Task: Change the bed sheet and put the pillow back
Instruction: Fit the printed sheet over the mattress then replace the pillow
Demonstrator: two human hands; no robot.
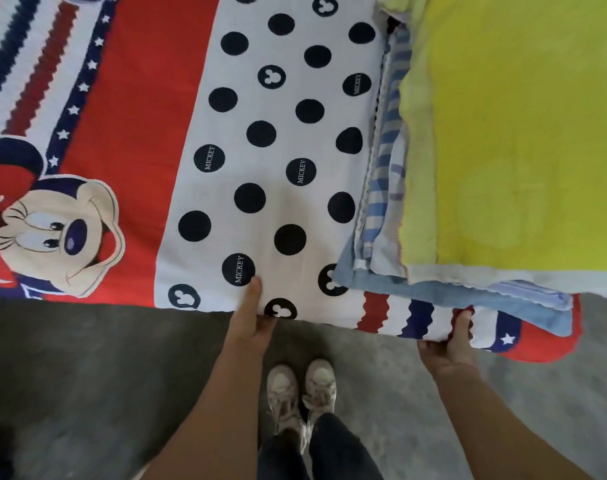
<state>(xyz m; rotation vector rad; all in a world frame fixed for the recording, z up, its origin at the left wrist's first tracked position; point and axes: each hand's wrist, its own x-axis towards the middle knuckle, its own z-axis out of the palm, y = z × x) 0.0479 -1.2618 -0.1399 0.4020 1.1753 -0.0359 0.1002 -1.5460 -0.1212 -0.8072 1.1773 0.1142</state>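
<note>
Both hands pinch the near edge of the red, white and black-dotted cartoon-print cotton bed sheet [288,209]: the left hand [252,315] with its thumb on top, the right hand [456,336] at the corner. Just beyond the right hand sits a yellow-topped stack of folded cloths [509,140], weighing the sheet down; a hard tug could drag or topple it.

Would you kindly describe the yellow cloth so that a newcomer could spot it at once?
Find the bed's red, white and navy cartoon-print sheet. At the view's right, a stack of folded linens rests on it, topped by the bright yellow fuzzy cloth. Its neighbours below are blue-striped and pale blue.
</note>
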